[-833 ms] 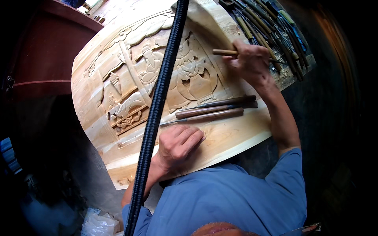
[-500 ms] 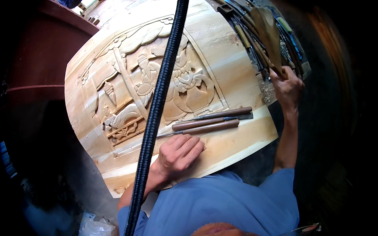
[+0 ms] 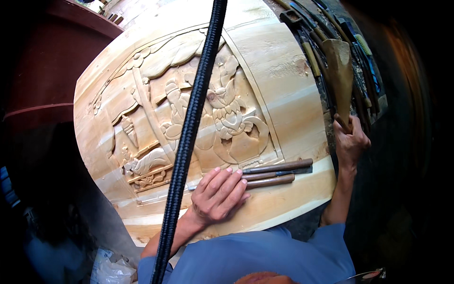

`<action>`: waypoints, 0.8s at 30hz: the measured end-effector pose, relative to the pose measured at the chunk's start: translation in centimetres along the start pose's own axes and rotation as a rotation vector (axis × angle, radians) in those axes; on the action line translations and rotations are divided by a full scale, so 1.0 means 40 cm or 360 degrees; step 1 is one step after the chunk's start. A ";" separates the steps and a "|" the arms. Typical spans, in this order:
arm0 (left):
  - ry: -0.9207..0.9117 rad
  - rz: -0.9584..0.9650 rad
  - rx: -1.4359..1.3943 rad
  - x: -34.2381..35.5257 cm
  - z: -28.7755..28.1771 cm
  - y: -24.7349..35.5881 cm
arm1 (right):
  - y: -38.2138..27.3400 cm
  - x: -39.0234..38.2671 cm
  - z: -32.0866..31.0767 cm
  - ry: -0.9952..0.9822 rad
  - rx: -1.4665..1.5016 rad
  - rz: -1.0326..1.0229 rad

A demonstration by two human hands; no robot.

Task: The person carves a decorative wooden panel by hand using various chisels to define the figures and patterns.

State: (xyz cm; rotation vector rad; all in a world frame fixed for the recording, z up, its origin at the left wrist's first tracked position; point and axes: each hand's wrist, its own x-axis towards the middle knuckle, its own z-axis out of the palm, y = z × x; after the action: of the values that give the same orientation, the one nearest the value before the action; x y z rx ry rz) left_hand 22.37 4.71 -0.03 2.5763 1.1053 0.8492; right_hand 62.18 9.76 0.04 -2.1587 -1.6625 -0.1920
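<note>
Head view showed the left hand (image 3: 218, 195) flat, fingers apart, on the panel (image 3: 283, 71), the right hand (image 3: 351, 142) clamped on a mallet (image 3: 341, 71) that might knock loose chisels (image 3: 272, 173).

We see no labels, signs or screens. Only package-like item: a crumpled whitish plastic bag (image 3: 111, 270) at the lower left, below the carved panel's near edge, mostly in shadow.
</note>
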 end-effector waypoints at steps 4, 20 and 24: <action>-0.0091 -0.0012 -0.0061 -0.002 0.007 -0.006 | -0.002 0.008 0.002 0.0059 -0.0026 -0.0114; -0.0164 -0.0043 -0.0200 0.019 0.003 -0.025 | -0.026 0.029 0.013 -0.0205 0.0058 -0.0352; -0.0121 -0.0064 -0.0229 0.024 0.006 -0.023 | -0.017 0.023 0.016 -0.0212 0.0048 -0.0319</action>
State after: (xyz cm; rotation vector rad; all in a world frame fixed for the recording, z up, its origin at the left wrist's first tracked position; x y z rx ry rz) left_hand 22.47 6.04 -0.18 2.4394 1.0319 0.7846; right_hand 61.72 11.00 -0.08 -2.0201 -1.9451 -0.0804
